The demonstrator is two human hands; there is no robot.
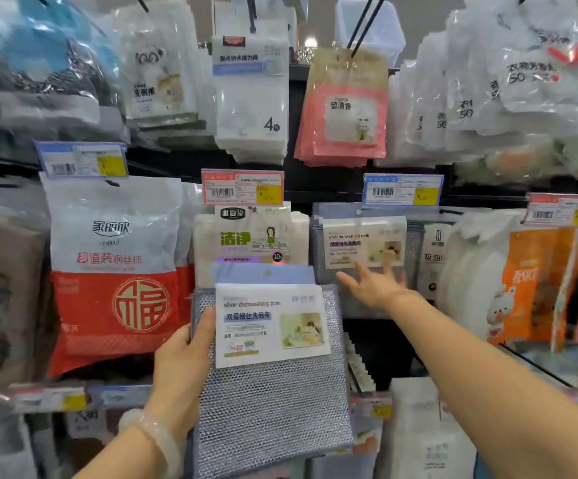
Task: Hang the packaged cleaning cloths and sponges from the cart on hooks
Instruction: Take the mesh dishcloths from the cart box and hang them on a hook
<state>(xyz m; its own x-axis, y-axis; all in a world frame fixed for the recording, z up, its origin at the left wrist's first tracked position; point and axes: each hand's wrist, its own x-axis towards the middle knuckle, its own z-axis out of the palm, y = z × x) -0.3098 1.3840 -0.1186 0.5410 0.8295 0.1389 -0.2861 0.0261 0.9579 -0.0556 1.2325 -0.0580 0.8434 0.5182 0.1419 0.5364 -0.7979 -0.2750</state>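
Left hand (184,347) grips the silver dishwashing cloth pack (273,371) at its left edge, thumb over the front. Right hand (372,288), fingers spread, reaches toward the matching hung packs (363,242). Likely light, floppy, slippery film; hold near the header.

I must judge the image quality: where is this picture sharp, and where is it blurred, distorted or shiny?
Head view: the silver dishwashing cloth pack gripped by the left hand is sharpest; the right hand has motion-blurred fingers; the edges smear and bend from the wide lens; glare streaks the clear bags at upper right.
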